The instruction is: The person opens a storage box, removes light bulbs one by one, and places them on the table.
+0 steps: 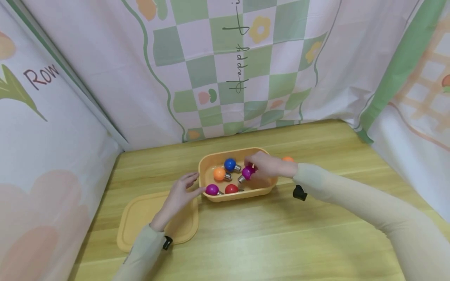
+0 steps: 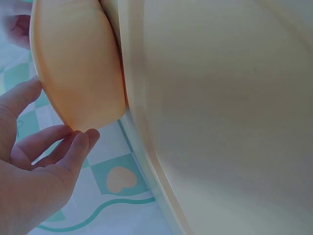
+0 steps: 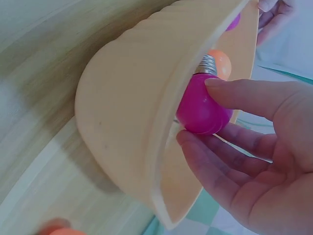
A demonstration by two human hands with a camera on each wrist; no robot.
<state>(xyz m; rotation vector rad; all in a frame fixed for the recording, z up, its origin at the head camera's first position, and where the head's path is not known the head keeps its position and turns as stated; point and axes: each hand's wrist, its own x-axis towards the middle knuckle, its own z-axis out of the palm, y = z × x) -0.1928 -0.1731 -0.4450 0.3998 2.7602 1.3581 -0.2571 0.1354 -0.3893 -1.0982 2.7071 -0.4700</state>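
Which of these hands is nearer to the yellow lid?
Left. The left hand is close by the lid, touching the box; the right hand is farther off, toward the box's right end, gripping a purple bulb.

On the surface (image 1: 246, 234), the lid (image 1: 138, 218) lies left of and before the box (image 1: 246, 195), a half-hidden object (image 1: 288, 159) to the box's right. Four bulbs (image 1: 230, 164) lie inside; a fifth bulb (image 1: 248, 172) is in the right hand (image 1: 266, 164), right of them. Behind hangs a curtain (image 1: 242, 58).
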